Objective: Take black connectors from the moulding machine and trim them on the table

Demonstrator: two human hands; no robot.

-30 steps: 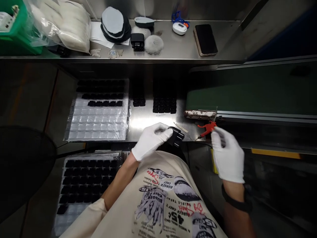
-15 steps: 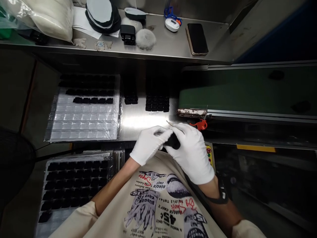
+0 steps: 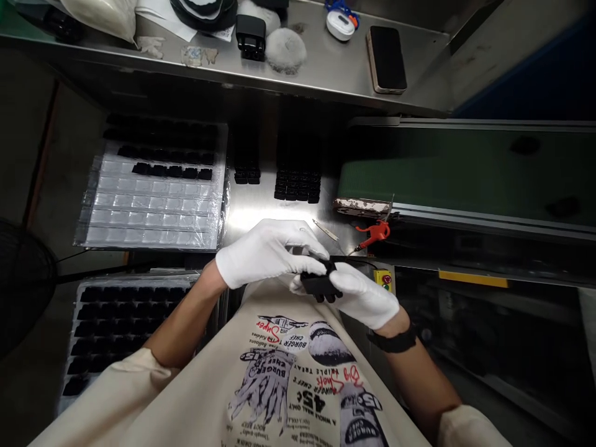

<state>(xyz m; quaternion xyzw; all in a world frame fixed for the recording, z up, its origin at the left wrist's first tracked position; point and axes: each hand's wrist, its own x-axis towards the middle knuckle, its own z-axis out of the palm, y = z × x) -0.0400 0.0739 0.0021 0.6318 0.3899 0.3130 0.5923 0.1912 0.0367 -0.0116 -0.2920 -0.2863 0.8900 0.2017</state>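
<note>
Between my two white-gloved hands, close to the apron, is a small black plastic part with short prongs on its near side. My left hand grips it from the left, fingers curled over its top. On the other side, my right hand has its fingertips closed against the part's right end. Just beyond them a thin metal blade-like tool lies on the steel bench. Black parts stand in a block farther back, beside a smaller group.
At left, a clear plastic tray holds rows of black parts; another filled tray sits lower. A red air gun lies near the green conveyor belt. The shelf above carries a phone and a fluffy ball.
The thin metal tool has left my right hand and now lies on the bench. My left hand has come over the black part, now more exposed, and my right hand has turned lower.
</note>
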